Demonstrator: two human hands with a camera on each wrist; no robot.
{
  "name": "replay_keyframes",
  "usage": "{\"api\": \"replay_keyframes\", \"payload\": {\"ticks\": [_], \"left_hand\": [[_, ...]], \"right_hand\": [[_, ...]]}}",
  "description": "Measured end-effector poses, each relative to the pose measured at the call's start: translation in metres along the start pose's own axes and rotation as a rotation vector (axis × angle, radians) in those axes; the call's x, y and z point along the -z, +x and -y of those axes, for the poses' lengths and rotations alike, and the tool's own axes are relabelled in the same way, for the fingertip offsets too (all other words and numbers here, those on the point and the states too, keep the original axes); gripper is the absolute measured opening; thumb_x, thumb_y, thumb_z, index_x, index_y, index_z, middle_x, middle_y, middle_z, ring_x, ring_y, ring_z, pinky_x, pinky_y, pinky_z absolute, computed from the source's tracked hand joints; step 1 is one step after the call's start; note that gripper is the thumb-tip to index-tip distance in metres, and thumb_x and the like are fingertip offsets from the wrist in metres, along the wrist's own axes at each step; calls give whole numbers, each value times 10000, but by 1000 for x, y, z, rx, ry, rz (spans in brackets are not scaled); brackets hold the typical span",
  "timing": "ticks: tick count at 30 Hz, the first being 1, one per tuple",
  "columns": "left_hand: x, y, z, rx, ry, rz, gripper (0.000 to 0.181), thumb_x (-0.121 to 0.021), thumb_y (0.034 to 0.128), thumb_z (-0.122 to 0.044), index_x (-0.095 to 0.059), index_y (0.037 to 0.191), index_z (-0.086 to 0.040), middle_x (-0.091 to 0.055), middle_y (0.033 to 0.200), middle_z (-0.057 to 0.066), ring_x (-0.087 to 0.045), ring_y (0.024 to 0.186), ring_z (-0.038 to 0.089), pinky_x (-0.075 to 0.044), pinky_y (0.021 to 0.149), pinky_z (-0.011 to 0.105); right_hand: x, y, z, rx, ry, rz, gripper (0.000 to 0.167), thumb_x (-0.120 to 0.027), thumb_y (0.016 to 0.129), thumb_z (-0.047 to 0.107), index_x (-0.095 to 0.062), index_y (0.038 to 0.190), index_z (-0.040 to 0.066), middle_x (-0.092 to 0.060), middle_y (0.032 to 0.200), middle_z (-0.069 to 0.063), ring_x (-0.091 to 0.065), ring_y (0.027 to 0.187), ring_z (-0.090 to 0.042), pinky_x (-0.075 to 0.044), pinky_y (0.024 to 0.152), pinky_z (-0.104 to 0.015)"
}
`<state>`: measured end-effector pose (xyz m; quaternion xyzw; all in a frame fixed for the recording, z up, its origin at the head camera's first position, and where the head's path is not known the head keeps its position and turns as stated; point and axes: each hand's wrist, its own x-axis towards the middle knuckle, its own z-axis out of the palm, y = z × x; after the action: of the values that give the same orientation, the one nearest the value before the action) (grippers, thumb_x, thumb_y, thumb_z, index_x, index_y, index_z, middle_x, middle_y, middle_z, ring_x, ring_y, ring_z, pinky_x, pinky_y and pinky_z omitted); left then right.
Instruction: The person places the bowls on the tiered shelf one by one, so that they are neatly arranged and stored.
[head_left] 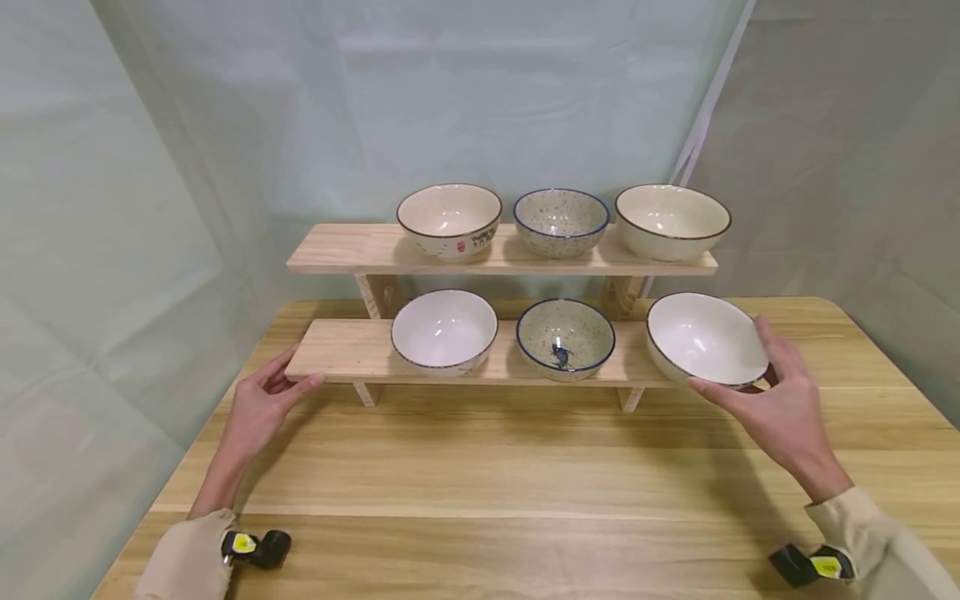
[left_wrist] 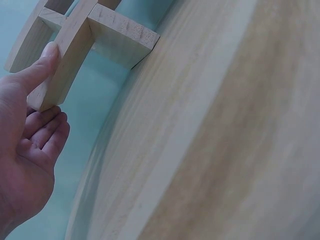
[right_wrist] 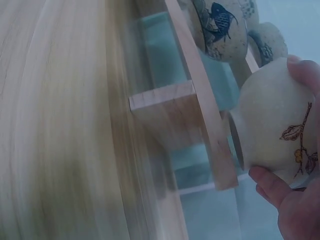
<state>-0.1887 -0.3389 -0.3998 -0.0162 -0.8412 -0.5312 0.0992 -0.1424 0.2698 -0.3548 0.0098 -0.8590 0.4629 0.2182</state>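
My right hand (head_left: 787, 404) holds a white bowl (head_left: 705, 337) with a dark rim at the right end of the lower wooden shelf (head_left: 345, 350). Thumb and fingers lie around its sides; a brown leafy branch decorates its outside in the right wrist view. The bowl's foot is close to the board, and I cannot tell if they touch. At the shelf's left end my left hand (head_left: 258, 408) grips the board, thumb on the front edge. Also on this shelf are a white bowl (head_left: 445, 329) and a speckled blue-rimmed bowl (head_left: 566, 337) with a blue fish inside.
Behind and higher, the upper shelf (head_left: 341, 246) bears a cream bowl (head_left: 448, 212), a speckled blue-rimmed bowl (head_left: 561, 218) and another cream bowl (head_left: 671, 218) at its right end. Both shelves stand on a wooden table (head_left: 480, 492). Pale cloth (head_left: 510, 100) hangs behind and beside them.
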Motion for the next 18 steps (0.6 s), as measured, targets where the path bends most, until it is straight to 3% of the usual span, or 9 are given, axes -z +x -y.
{"api": "replay_keyframes", "payload": {"ticks": [5, 18], "left_hand": [[0, 1, 1, 2, 8, 1, 744, -719, 1010, -215, -325, 1596, 18, -468, 1488, 321, -535, 1060, -121, -482, 839, 79], [0, 1, 1, -5, -3, -4, 746, -727, 1003, -193, -326, 1592, 30, -468, 1478, 332, -551, 1015, -141, -497, 815, 86]], "right_hand": [[-7, 1, 3, 9, 25, 26, 1090, -903, 776, 48, -233, 1635, 13, -291, 1560, -313, -447, 1242, -523, -402, 834, -13], [-18, 6, 5, 11, 64, 93, 1099, -893, 811, 99, -182, 1643, 7, -164, 1641, -296, -413, 1294, -553, -409, 854, -25]]}}
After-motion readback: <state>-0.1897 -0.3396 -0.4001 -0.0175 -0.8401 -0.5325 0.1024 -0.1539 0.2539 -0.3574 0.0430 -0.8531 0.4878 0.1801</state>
